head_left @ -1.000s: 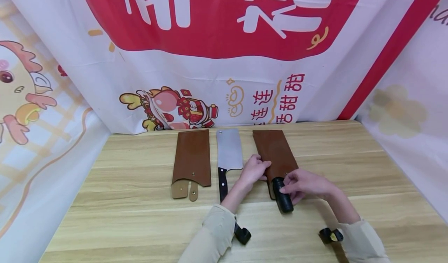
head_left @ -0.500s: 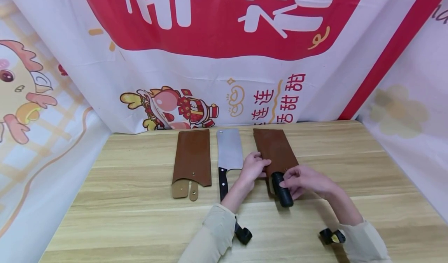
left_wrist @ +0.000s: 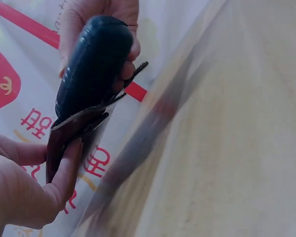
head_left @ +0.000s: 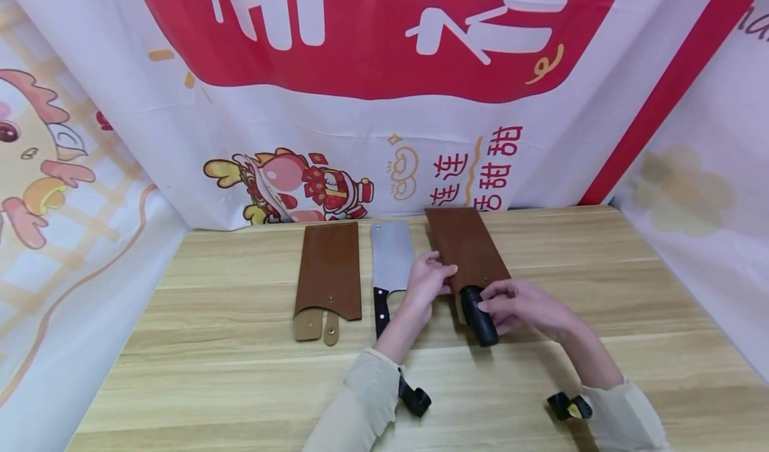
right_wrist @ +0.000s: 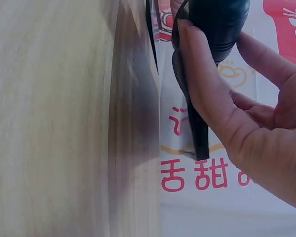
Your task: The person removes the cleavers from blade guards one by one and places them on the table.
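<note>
In the head view, a brown leather sheath [head_left: 471, 248] holds a knife whose thick black handle [head_left: 478, 315] sticks out of its near end; the blade is hidden inside. My left hand [head_left: 428, 278] pinches the sheath's left edge between thumb and fingers, as the left wrist view also shows at the sheath's mouth [left_wrist: 69, 133]. With its thumb and fingers my right hand [head_left: 529, 308] grips the black handle, seen close in the right wrist view [right_wrist: 219, 29]. The sheath is raised off the table, its shadow below. A bare cleaver [head_left: 392, 258] lies just left.
A second brown sheath [head_left: 329, 272] lies flat on the left, its two tan tabs towards me. The wooden table [head_left: 240, 385] meets a printed white and red cloth [head_left: 384, 131] at its back edge. Black straps with small mounts [head_left: 414, 398] hang at both wrists.
The sheath with the knife has risen and moved slightly away and to the left, with both hands moving along. The bare cleaver and the left sheath stay put.
</note>
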`<move>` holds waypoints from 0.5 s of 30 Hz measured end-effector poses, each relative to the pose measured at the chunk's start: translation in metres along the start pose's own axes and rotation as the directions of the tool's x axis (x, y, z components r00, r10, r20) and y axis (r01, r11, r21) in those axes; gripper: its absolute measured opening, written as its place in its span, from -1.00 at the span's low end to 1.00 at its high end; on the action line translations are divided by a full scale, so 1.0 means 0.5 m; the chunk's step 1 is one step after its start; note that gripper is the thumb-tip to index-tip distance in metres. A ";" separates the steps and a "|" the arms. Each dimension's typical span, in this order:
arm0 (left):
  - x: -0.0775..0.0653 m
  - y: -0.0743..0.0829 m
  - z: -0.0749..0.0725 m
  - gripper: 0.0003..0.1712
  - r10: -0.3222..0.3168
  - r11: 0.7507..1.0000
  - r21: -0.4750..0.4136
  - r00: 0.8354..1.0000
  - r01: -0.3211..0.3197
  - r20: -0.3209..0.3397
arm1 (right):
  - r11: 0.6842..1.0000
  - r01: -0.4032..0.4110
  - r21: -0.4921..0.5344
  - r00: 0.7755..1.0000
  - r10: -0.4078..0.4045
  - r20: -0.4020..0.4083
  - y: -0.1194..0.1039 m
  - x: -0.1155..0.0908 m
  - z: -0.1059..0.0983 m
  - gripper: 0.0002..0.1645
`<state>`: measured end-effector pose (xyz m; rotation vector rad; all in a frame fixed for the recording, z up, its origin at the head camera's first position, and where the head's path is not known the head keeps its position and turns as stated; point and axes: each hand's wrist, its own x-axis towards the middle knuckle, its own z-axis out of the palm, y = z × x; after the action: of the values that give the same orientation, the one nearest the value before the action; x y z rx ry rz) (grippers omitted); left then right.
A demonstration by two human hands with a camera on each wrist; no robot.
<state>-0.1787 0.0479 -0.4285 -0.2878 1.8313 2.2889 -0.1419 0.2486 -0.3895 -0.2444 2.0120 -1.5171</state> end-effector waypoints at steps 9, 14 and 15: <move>0.001 0.032 -0.017 -0.38 0.019 0.996 -0.084 0.998 -0.023 -0.057 | 0.979 0.038 0.200 0.999 -0.039 0.004 -0.003 0.000 0.002 -0.59; 0.002 0.044 -0.024 -0.39 0.038 0.988 -0.149 0.998 -0.046 -0.053 | 0.951 0.048 0.304 0.998 -0.061 0.035 0.000 0.006 0.010 -0.63; 0.002 0.046 -0.025 -0.39 0.039 0.986 -0.159 0.998 -0.046 -0.049 | 0.943 0.048 0.331 0.997 -0.065 0.042 0.001 0.008 0.012 -0.63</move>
<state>-0.1857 0.0310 -0.4098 -0.3311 1.6925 2.4834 -0.1414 0.2419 -0.3922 -0.2038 1.6888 -1.8342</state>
